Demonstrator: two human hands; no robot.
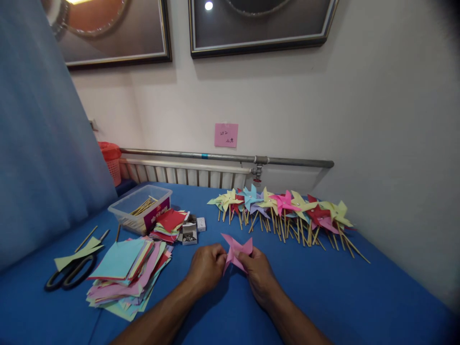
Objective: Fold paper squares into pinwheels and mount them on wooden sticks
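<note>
A pink paper pinwheel (pixel 235 250) with folded blades is held up over the blue table, between my two hands. My right hand (pixel 259 274) pinches its right side, thumb on the front of the paper. On the other side, my left hand (pixel 207 268) is closed with its fingertips at the pinwheel's left edge; whether a pin or stick is also in those fingers is hidden. The small open box of metal pins (pixel 189 235) lies just beyond my left hand. To its left is a stack of coloured paper squares (pixel 124 261).
Finished pinwheels on sticks (pixel 283 203) lie in a row at the back right. A plastic tub (pixel 124 211) holds wooden sticks, beside red paper pieces (pixel 171 220). Black-handled scissors (pixel 77 273) lie at left under pale green paper (pixel 79 254). A pipe (pixel 223 157) runs along the wall.
</note>
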